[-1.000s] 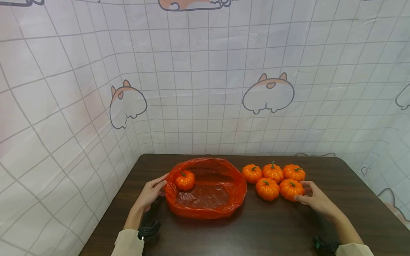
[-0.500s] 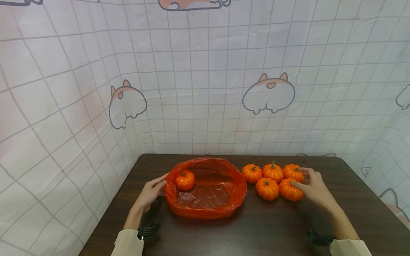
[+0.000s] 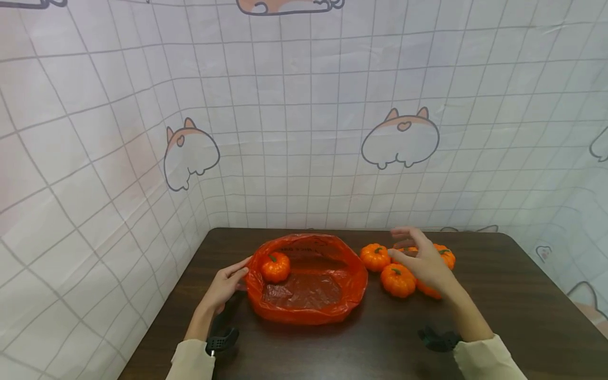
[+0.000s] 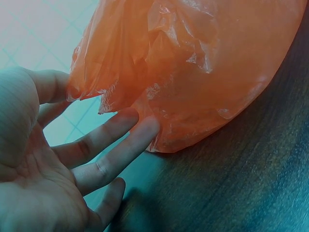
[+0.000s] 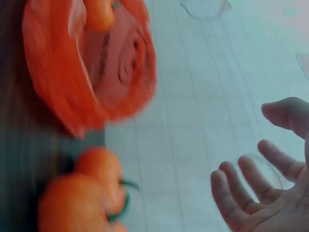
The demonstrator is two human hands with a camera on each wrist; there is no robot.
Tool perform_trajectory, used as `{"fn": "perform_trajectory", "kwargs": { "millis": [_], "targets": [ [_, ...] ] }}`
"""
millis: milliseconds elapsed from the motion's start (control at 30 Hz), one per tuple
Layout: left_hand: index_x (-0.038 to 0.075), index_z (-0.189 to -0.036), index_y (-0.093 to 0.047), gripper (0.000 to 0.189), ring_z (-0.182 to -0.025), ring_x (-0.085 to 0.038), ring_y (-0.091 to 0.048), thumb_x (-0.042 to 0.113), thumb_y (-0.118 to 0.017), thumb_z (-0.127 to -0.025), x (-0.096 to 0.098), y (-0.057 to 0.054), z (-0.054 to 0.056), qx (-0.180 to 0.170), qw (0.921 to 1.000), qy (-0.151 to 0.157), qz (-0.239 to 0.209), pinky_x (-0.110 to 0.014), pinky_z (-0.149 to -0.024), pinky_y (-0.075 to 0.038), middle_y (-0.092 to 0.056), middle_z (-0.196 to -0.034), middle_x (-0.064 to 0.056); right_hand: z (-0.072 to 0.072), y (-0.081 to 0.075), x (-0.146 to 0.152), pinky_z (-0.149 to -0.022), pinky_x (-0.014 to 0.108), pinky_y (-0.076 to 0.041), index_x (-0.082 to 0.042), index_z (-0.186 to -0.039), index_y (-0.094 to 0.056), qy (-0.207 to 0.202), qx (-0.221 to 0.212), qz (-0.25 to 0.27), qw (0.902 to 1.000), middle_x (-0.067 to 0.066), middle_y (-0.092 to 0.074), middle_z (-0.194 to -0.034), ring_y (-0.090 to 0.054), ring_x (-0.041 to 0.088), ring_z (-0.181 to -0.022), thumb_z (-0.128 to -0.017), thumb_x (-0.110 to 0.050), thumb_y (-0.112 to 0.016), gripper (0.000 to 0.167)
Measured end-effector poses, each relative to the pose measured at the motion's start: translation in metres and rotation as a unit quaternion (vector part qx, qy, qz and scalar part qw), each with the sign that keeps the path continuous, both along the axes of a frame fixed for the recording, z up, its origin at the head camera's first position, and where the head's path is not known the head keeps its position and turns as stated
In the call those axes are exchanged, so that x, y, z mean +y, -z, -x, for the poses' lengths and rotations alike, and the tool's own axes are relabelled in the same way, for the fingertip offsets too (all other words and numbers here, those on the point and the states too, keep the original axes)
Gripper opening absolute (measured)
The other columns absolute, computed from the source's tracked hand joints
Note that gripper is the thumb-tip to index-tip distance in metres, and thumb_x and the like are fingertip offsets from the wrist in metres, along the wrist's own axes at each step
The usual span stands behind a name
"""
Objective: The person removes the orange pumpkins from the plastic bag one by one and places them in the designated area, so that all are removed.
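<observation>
An orange-red plastic bag (image 3: 304, 315) stands with its mouth spread wide on the dark table. Inside it, at the left, lies a small orange pumpkin (image 3: 276, 268) with a green stem. My left hand (image 3: 221, 289) pinches the bag's left rim between thumb and index finger; the other fingers extend against the bag's side (image 4: 203, 92). Right of the bag, several like pumpkins (image 3: 398, 281) sit in a cluster. Over them hovers my right hand (image 3: 424, 264), its fingers spread and nothing in its grasp (image 5: 270, 193). It partly hides the rear and right pumpkins.
The dark wooden table (image 3: 332, 353) reaches back to a white grid-patterned cloth (image 3: 304, 132) with dog drawings, which also hangs along the left side. Dark straps circle both wrists, the left strap (image 3: 222, 340) near a cream sleeve (image 3: 192, 359).
My right hand has left the right-hand pumpkins, where it touched them, and has moved left and up over the cluster. The left hand and the bag have stayed put.
</observation>
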State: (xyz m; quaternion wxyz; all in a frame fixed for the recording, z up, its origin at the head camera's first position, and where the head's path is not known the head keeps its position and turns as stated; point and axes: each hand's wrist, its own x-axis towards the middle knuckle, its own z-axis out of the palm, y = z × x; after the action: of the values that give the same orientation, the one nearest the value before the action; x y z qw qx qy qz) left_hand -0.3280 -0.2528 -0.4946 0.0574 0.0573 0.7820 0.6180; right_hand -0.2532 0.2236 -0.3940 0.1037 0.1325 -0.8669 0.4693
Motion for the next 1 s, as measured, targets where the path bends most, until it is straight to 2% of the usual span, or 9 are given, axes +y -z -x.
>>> {"fn": "perform_trajectory", "kwargs": {
  "millis": [200, 433, 733, 867, 1000],
  "targets": [
    [0.019, -0.151, -0.053, 0.043, -0.107, -0.019, -0.07, 0.025, -0.052, -0.108, -0.001, -0.001, 0.0, 0.004, 1.0, 0.008, -0.001, -0.036, -0.087, -0.062, -0.055, -0.151, -0.016, 0.009, 0.014, -0.046, -0.105, 0.059, -0.049, -0.014, -0.14, -0.052, -0.044, 0.004, 0.048, 0.9979, 0.014, -0.056, -0.138, -0.061, 0.035, -0.119, -0.097, -0.024, -0.072, 0.048],
    [0.017, -0.152, -0.052, 0.044, -0.109, -0.025, -0.07, 0.025, -0.051, -0.109, -0.001, -0.003, -0.002, 0.012, 0.9998, 0.018, -0.001, -0.039, -0.086, -0.062, -0.056, -0.15, -0.019, 0.019, 0.033, -0.095, -0.1, 0.048, -0.054, -0.017, -0.139, -0.052, -0.084, -0.027, 0.07, 0.9936, 0.015, -0.054, -0.139, -0.06, 0.035, -0.118, -0.094, -0.024, -0.076, 0.051],
    [0.017, -0.151, -0.052, 0.043, -0.108, -0.028, -0.071, 0.024, -0.051, -0.109, -0.001, -0.003, -0.002, 0.015, 0.9997, 0.02, 0.001, -0.041, -0.088, -0.062, -0.057, -0.148, -0.021, 0.034, 0.051, -0.141, -0.1, 0.047, -0.055, -0.018, -0.138, -0.054, -0.095, -0.059, 0.08, 0.9905, 0.013, -0.058, -0.138, -0.061, 0.03, -0.114, -0.092, -0.024, -0.078, 0.052],
    [0.017, -0.151, -0.053, 0.043, -0.106, -0.028, -0.071, 0.025, -0.051, -0.109, -0.002, -0.004, -0.001, 0.014, 0.9997, 0.018, 0.002, -0.042, -0.089, -0.062, -0.057, -0.148, -0.021, 0.039, 0.057, -0.161, -0.096, 0.043, -0.057, -0.019, -0.136, -0.055, -0.09, -0.066, 0.072, 0.9912, 0.01, -0.06, -0.137, -0.062, 0.026, -0.112, -0.091, -0.025, -0.078, 0.051],
    [0.017, -0.151, -0.052, 0.043, -0.104, -0.027, -0.072, 0.026, -0.051, -0.109, -0.003, -0.003, -0.002, 0.011, 0.9998, 0.014, 0.005, -0.042, -0.089, -0.062, -0.057, -0.148, -0.021, 0.047, 0.066, -0.177, -0.092, 0.041, -0.057, -0.019, -0.137, -0.054, -0.098, -0.077, 0.069, 0.9898, 0.014, -0.058, -0.14, -0.062, 0.027, -0.113, -0.091, -0.027, -0.078, 0.052]
  ]
}}
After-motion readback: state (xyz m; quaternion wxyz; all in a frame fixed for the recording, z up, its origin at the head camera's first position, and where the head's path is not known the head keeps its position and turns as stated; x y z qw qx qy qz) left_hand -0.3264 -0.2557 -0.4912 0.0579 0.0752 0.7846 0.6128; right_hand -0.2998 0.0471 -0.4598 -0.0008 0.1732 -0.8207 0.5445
